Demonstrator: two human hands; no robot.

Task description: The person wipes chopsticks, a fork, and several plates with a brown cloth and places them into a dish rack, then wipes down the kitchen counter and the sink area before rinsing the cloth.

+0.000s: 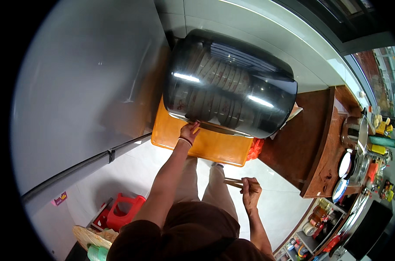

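A dish storage box with a dark, see-through domed lid (pixel 228 93) stands ahead of me, rows of bowls and plates showing dimly inside. My left hand (pixel 189 132) reaches up to the lid's near lower edge, its fingers closed on the rim left of the middle. Beneath the box lies an orange-brown tabletop (pixel 171 130). Lower down on the right, my right hand (pixel 250 194) is closed round a few wooden chopsticks (pixel 233 182), which point to the left. They are held apart from the box and the table.
A large grey fridge (pixel 84 87) fills the left side. On the right is a brown wooden counter (pixel 293 139) with pots and plates, and a red plastic bag (pixel 255 149) sits beside the table. A red stool (pixel 124 211) stands at the lower left.
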